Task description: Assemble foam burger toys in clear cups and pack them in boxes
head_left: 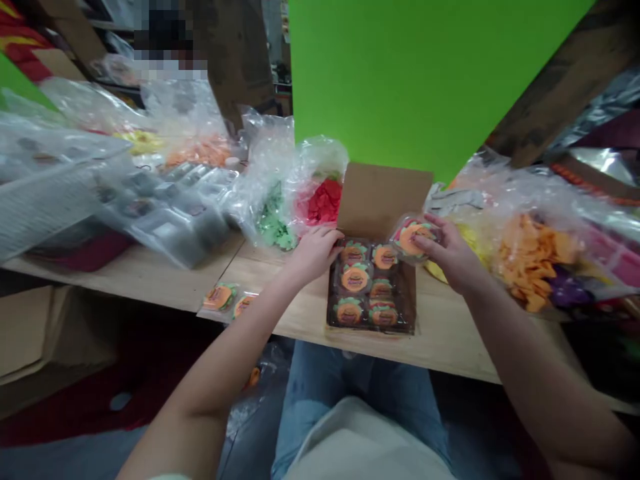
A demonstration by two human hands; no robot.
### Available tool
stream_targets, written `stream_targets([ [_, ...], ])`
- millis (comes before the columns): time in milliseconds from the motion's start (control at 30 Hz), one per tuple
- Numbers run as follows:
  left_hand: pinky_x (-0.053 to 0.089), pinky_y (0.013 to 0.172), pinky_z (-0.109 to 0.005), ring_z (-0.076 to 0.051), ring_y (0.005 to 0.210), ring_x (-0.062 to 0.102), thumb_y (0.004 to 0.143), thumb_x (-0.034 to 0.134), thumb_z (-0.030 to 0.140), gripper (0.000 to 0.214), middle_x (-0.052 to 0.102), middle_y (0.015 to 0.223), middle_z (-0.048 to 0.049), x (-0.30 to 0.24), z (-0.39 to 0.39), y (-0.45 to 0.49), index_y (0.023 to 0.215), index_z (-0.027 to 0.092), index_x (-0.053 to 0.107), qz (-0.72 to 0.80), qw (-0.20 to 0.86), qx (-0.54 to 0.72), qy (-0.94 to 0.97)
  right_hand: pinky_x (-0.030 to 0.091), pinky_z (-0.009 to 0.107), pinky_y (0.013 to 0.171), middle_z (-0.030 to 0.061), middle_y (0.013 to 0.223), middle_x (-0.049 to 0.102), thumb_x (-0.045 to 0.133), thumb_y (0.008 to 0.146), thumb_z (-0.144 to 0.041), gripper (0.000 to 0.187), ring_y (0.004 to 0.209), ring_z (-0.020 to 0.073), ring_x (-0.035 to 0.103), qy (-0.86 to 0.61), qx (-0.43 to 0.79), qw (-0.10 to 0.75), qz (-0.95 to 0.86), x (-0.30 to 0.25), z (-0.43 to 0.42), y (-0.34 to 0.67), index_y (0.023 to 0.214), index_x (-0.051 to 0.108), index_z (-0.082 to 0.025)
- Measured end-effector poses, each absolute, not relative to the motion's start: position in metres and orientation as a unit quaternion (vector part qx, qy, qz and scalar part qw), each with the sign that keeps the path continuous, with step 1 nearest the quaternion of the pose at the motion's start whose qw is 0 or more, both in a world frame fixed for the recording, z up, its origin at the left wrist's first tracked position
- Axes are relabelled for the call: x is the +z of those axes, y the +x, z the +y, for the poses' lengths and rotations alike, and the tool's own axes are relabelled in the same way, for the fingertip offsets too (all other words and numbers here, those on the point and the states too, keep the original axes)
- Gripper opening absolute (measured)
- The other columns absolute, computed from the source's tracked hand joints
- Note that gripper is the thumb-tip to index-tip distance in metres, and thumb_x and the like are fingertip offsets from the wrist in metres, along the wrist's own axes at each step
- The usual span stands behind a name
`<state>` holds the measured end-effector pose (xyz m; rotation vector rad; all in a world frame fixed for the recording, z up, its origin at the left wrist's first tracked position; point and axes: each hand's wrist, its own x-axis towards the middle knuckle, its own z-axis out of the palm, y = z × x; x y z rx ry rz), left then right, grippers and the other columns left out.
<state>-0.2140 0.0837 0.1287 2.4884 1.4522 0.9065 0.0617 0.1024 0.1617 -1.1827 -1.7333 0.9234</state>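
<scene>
The brown cardboard box (385,197) stands open on the pale wooden tabletop (300,321), with its plain lid raised at the far side. My left hand (318,251) is at its far left corner. Inside I can see six small clear plastic packs (355,277), in two columns of three, each showing orange and green, with dark print on the orange. In my right hand (445,253) I hold one similar rounded transparent pack (411,235), tilted, above the far right corner; whether it touches the box, I cannot tell.
</scene>
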Motion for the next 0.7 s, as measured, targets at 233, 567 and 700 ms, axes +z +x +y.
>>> stream_targets([
  [233,0.035,0.089,-0.045,-0.03,0.105,0.044,0.076,0.058,0.044,0.035,0.06,0.097,-0.0109,0.123,0.133,-0.17,0.098,0.019,0.062,0.526,-0.027,0.152,0.837,0.043,0.042,0.089,0.0071,0.109,0.057,0.064,0.07,-0.045,0.05,0.102,0.0239,0.053,-0.44,0.218,0.259,-0.832,0.122,0.098,0.076,0.112,0.05,-0.021],
  [567,0.039,0.092,-0.04,-0.02,0.104,0.049,0.09,0.037,0.028,0.032,0.054,0.112,-0.0079,0.093,0.015,-0.353,0.117,0.015,0.049,0.789,0.035,0.323,0.521,0.039,0.044,0.09,0.0112,0.109,0.055,0.05,0.083,-0.034,0.035,0.104,0.0269,0.049,-0.402,0.081,0.32,-0.854,0.134,0.062,0.054,0.115,0.052,-0.02],
  [700,0.045,0.084,-0.042,-0.02,0.097,0.055,0.087,0.046,0.032,0.033,0.054,0.112,-0.0103,0.061,-0.052,-0.415,0.114,0.014,0.05,0.856,0.05,0.286,0.429,0.044,0.035,0.083,0.007,0.1,0.061,0.041,0.088,-0.028,0.022,0.095,0.0212,0.055,-0.286,0.247,0.245,-0.893,0.134,0.024,-0.063,0.102,0.057,-0.022],
])
